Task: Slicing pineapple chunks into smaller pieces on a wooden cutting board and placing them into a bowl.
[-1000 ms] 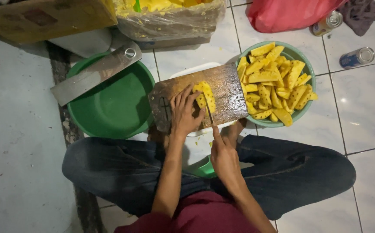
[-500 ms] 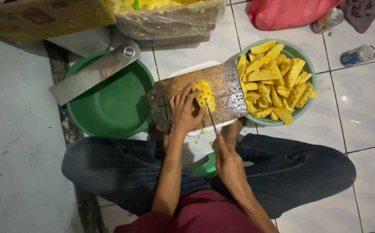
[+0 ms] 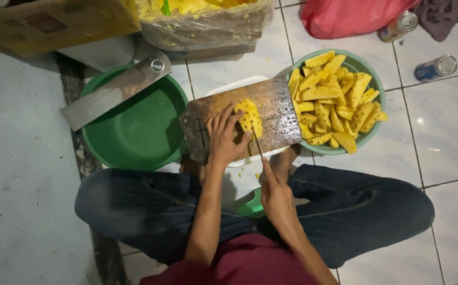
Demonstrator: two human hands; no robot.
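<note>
Sitting cross-legged on the tiled floor (image 3: 450, 137), I start at my far left, where a wide steel blade (image 3: 114, 89) lies across the rim of a green basin (image 3: 134, 132) that looks to hold nothing. Next comes the wooden cutting board (image 3: 271, 105), resting over a white tub (image 3: 229, 87) in front of my knees. My left hand (image 3: 223, 138) lies flat on the board, fingers spread and pressing down on a peeled yellow pineapple piece (image 3: 251, 117) to steady it; that grip is open, a hold by pressure rather than a pinch. Just to the right, my right hand (image 3: 275, 191) is closed around the handle of a thin knife (image 3: 256, 141), whose blade points up into the near edge of the fruit. Further right, touching the board's end, a pale green bowl (image 3: 368, 138) is heaped with cut pineapple wedges (image 3: 334, 100), so I judge most of the slicing done. What is left on the board is this one piece, though a plastic-lined box (image 3: 202, 26) of yellow fruit at the top suggests more may wait. Two cans (image 3: 435, 67) and a red bag (image 3: 345, 18) lie beyond.
</note>
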